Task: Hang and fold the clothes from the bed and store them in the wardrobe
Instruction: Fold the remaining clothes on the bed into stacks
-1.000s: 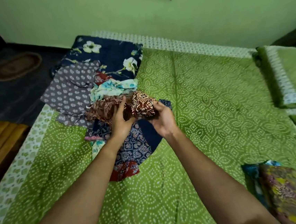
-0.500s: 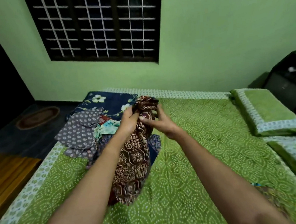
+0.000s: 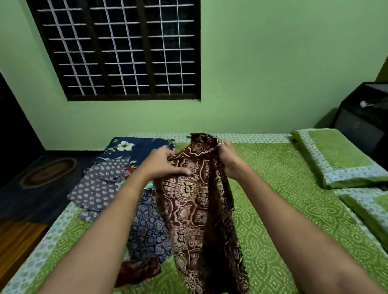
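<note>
Garment held up, fold not yet begun

Both hands hold the brown patterned garment (image 3: 198, 205) by its top edge above the bed (image 3: 286, 185), and its length hangs down between the forearms. The left hand (image 3: 164, 164) pinches the upper left part, and the fingers of the right hand (image 3: 229, 160) are curled round bunched cloth at the upper right. The pile of clothes (image 3: 111, 185) lies on the bed's left side. This looks like the opening-out step. Next the hands probably need to spread apart to find shoulders or a waistband before folding or hanging.
</note>
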A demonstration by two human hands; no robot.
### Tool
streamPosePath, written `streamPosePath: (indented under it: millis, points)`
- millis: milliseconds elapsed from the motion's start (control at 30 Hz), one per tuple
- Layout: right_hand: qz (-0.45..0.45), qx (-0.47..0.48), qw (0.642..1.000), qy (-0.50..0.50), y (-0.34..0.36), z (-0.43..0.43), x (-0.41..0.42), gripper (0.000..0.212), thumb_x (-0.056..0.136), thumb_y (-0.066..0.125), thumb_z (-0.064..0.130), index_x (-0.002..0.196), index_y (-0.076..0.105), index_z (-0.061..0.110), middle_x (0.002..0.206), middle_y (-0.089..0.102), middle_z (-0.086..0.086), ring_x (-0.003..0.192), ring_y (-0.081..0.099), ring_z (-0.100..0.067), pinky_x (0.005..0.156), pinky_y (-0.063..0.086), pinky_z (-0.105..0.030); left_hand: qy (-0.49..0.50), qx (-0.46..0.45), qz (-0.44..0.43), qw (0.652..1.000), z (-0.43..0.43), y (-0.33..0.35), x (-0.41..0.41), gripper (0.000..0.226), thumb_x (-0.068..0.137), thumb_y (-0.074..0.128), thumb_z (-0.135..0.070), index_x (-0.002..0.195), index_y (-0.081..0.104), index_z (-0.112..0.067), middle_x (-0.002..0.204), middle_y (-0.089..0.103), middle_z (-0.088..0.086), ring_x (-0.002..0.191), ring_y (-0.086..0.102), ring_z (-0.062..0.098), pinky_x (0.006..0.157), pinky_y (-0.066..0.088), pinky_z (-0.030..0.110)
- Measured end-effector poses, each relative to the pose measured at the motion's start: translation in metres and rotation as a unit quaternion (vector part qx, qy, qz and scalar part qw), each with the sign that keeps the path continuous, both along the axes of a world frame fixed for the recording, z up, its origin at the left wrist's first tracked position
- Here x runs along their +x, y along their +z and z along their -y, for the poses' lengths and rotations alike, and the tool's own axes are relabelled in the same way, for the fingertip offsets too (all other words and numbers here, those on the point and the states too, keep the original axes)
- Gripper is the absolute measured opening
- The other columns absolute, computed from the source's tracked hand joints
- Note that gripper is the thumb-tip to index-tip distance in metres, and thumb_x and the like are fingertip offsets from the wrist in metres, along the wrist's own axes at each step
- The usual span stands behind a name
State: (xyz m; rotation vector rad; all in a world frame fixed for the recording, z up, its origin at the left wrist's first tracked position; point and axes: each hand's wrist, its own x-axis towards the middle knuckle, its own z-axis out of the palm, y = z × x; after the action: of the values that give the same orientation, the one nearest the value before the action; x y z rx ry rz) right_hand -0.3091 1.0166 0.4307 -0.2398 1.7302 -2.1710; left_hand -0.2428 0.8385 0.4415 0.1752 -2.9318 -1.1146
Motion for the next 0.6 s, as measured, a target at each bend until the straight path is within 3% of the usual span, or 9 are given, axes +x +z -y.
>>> streamPosePath:
  millis: [67,133,200,233,267,333,433,500,600]
  points:
    - [0.047,-0.040,0.998,-0.007,0.003,-0.006,-0.005,0.029,0.094,0.046,0.025,0.100,0.063,0.002,0.081,0.067,-0.010,0.068,0.064,-0.020,0.066,0.053,-0.030,-0.015,-0.112,0.054,0.992,0.005,-0.006,-0.003,0.052,0.065,0.077,-0.051,0.085,0.061,-0.006,0.088,0.063,0.005,0.078,0.061,0.020,0.066,0.046,0.029]
    - [0.038,-0.012,0.999,0.000,0.005,-0.014,-0.010,0.035,0.097,0.040,0.033,0.100,0.063,0.006,0.086,0.067,-0.009,0.074,0.062,-0.021,0.072,0.051,-0.033,-0.006,-0.111,0.059,0.992,0.014,-0.015,-0.007,0.035,0.081,0.067,-0.040,0.074,0.050,-0.010,0.073,0.052,0.001,0.063,0.048,0.014,0.054,0.036,0.026]
    - [-0.037,0.098,0.994,0.014,0.004,-0.023,-0.015,0.023,0.099,0.041,0.027,0.094,0.059,0.013,0.089,0.066,-0.006,0.077,0.061,-0.017,0.073,0.050,-0.030,0.010,0.015,0.043,0.999,0.021,-0.020,-0.011,0.013,0.093,0.054,-0.021,0.088,0.058,-0.010,0.085,0.056,0.006,0.077,0.052,0.020,0.069,0.043,0.031]
    - [-0.074,0.161,0.984,0.024,0.004,-0.028,-0.018,0.014,0.097,0.048,0.024,0.098,0.058,0.014,0.096,0.066,-0.006,0.082,0.061,-0.016,0.076,0.051,-0.030,0.022,0.082,0.027,0.996,0.026,-0.021,-0.015,0.013,0.095,0.049,-0.016,0.093,0.060,-0.010,0.093,0.057,0.007,0.087,0.052,0.021,0.079,0.043,0.034]
    - [-0.101,0.218,0.970,0.043,0.003,-0.035,-0.022,0.018,0.092,0.058,0.026,0.105,0.056,0.014,0.105,0.065,-0.008,0.088,0.062,-0.017,0.079,0.052,-0.031,0.040,0.135,0.020,0.990,0.028,-0.019,-0.013,0.017,0.096,0.045,-0.014,0.098,0.062,-0.010,0.100,0.055,0.005,0.096,0.051,0.020,0.087,0.041,0.035]
    - [-0.091,0.313,0.940,0.097,0.004,-0.047,-0.031,0.055,0.076,0.073,0.037,0.118,0.049,0.011,0.114,0.061,-0.011,0.097,0.061,-0.021,0.076,0.054,-0.031,0.056,0.169,0.015,0.984,0.033,-0.014,-0.011,0.025,0.096,0.045,-0.015,0.113,0.062,-0.006,0.114,0.049,-0.002,0.112,0.045,0.017,0.098,0.034,0.034]
    - [-0.069,0.420,0.882,0.204,0.010,-0.060,-0.044,0.068,0.057,0.079,0.051,0.103,0.056,0.007,0.101,0.064,-0.007,0.092,0.060,-0.022,0.082,0.053,-0.038,-0.006,0.137,0.110,0.984,0.044,-0.004,-0.014,0.028,0.089,0.056,-0.025,0.114,0.062,-0.014,0.135,0.045,0.000,0.124,0.042,0.021,0.110,0.028,0.042]
    - [-0.061,0.444,0.863,0.233,0.013,-0.063,-0.057,0.075,0.051,0.084,0.057,0.104,0.052,0.014,0.107,0.059,-0.003,0.101,0.054,-0.021,0.096,0.046,-0.042,-0.054,0.122,0.208,0.969,0.041,0.008,-0.011,0.038,0.088,0.056,-0.036,0.120,0.057,-0.016,0.137,0.045,0.000,0.122,0.043,0.020,0.111,0.028,0.043]
    - [-0.022,0.354,0.912,0.208,0.029,-0.049,-0.049,0.073,0.058,0.080,0.053,0.108,0.057,0.004,0.119,0.062,-0.013,0.109,0.059,-0.026,0.100,0.046,-0.040,-0.045,0.149,0.195,0.968,0.037,0.022,-0.017,0.055,0.088,0.051,-0.046,0.133,0.048,-0.013,0.146,0.039,0.005,0.132,0.038,0.023,0.112,0.024,0.042]
